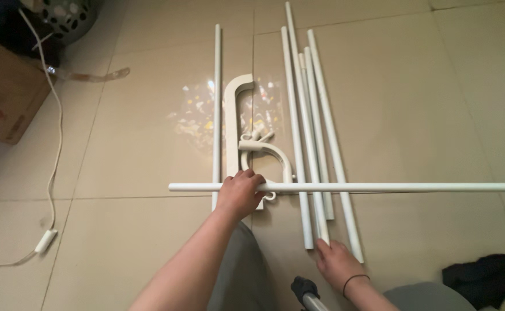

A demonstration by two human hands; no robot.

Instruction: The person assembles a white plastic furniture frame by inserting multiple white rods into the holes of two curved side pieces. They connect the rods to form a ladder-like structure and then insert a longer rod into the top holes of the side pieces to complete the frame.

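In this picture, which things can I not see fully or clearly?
- Long horizontal pole: the right frame edge cuts off its right end.
- Left hand: its fingers wrap the pole, hiding the palm.
- Curved white bracket: its lower end is hidden by the hand and pole.
- Right hand: its fingertips meet the upright poles; no grip is discernible.
- Cardboard box: cut by the left edge.

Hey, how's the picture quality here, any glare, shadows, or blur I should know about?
Head view: dim, warm indoor light; a patchy glare on the glossy floor tiles beside the curved white bracket. Corners darken, notably around the cardboard box. Slight wide-angle bending at the edges. Left hand on the long white pole and right hand look reasonably sharp; shadows are soft.
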